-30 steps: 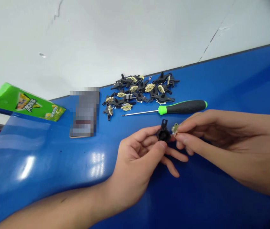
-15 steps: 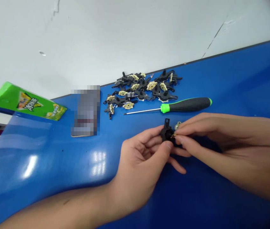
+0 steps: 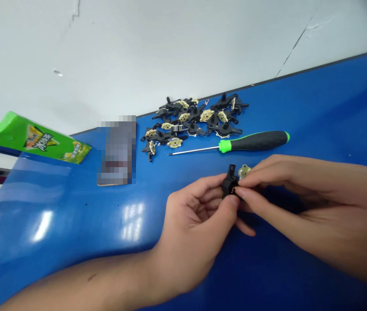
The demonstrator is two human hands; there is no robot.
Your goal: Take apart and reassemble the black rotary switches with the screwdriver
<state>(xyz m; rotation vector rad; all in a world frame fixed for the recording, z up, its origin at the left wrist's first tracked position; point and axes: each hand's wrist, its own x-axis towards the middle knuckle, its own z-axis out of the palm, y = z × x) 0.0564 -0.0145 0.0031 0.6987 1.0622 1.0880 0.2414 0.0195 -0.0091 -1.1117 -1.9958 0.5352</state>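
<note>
Between the thumb and fingers of my left hand (image 3: 199, 216) is a black plastic housing (image 3: 230, 182) with a slotted tab pointing up. My right hand (image 3: 287, 194) meets it from the right, thumb and forefinger pinched on a small copper-coloured metal piece (image 3: 234, 189) at the housing's open side. Just above those fingertips a pale round metal plate (image 3: 244, 171) with ears sticks out, partly hidden by the right fingers. How the plate joins the copper piece or the housing cannot be made out.
Several similar black parts with brass-coloured plates (image 3: 191, 119) lie in a cluster near the wall. A black-and-green screwdriver (image 3: 254, 141) rests in front of them. Farther left are a pixelated phone-like slab (image 3: 116, 151) and a green carton (image 3: 40, 138) on the blue table (image 3: 105, 229).
My left hand has turned the black housing, so its hollow faces more to the right and its outer side shows. More of the pale plate is visible above my right fingers.
</note>
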